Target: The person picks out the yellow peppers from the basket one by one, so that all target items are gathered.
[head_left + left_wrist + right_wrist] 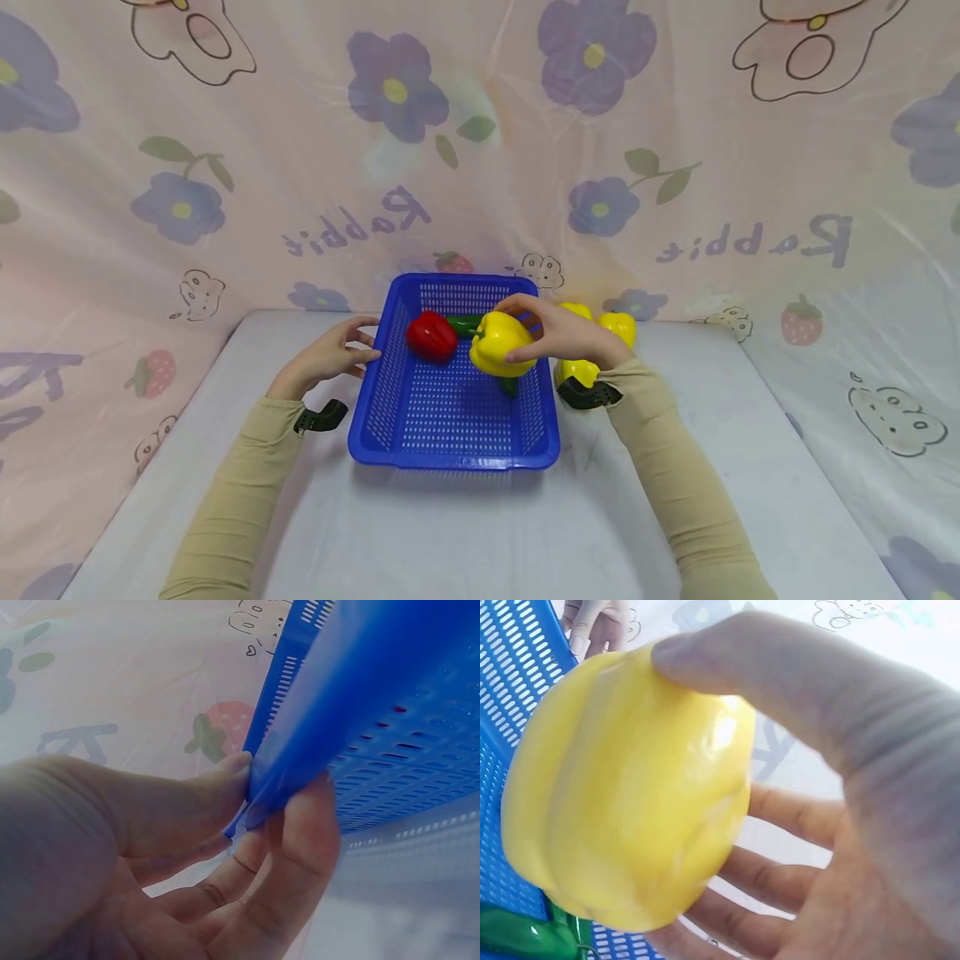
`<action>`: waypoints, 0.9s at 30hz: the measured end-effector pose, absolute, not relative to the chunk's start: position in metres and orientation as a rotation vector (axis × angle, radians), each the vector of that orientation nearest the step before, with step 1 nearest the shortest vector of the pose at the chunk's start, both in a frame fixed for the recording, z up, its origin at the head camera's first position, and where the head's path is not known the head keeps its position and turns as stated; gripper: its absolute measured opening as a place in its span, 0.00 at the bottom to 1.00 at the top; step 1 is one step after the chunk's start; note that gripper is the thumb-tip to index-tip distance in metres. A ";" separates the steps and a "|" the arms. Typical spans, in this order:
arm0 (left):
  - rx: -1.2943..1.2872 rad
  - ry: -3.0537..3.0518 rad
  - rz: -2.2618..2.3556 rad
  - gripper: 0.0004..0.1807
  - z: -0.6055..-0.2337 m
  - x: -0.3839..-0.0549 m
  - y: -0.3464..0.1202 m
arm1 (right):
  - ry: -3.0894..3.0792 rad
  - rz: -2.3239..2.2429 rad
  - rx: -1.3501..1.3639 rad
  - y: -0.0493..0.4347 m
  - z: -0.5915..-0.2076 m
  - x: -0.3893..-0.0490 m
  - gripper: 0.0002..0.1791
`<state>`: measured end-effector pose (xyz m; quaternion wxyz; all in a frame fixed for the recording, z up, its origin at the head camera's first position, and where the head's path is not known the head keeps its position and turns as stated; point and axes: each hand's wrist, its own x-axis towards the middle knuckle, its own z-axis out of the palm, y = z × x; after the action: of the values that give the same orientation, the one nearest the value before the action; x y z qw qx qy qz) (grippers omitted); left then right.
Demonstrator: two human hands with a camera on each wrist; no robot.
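Observation:
My right hand [564, 332] grips a yellow bell pepper [501, 345] over the right part of a blue plastic basket [454, 461]. In the right wrist view, the thumb lies across the top of the yellow pepper [630, 795] and the other fingers curl round its far side. With thumb and fingers, my left hand [330, 357] pinches the basket's left rim, seen close up in the left wrist view as a blue edge [292, 750]. Inside the basket lie a red bell pepper [432, 337] and green vegetables [463, 325], partly hidden behind the held pepper.
Several more yellow bell peppers [618, 327] sit on the white table [465, 542] just right of the basket, partly covered by the right hand and wrist. Behind the table hangs a printed curtain [495, 167]. Each wrist carries a black strap mount [321, 416].

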<state>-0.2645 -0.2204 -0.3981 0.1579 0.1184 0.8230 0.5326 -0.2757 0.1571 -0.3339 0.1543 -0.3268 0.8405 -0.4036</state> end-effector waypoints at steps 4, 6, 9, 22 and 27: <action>0.344 2.356 1.525 0.34 -0.398 -0.265 -0.220 | 2.424 -1.185 -0.900 0.167 -0.331 -0.273 0.36; 0.343 2.357 1.524 0.34 -0.397 -0.266 -0.220 | 2.422 -1.204 -0.872 0.172 -0.329 -0.271 0.36; 0.343 2.349 1.530 0.34 -0.398 -0.265 -0.219 | 2.409 -1.241 -0.836 0.179 -0.325 -0.269 0.36; 0.372 2.346 1.526 0.35 -0.399 -0.262 -0.222 | 2.491 -1.358 -0.722 0.211 -0.324 -0.265 0.37; 0.368 2.344 1.525 0.35 -0.398 -0.262 -0.221 | 2.502 -1.424 -0.625 0.226 -0.322 -0.260 0.38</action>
<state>-0.2625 -0.2214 -0.3979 0.1597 0.1287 0.8204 0.5338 -0.2595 0.2259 -0.3218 0.0977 -0.2110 0.8453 -0.4810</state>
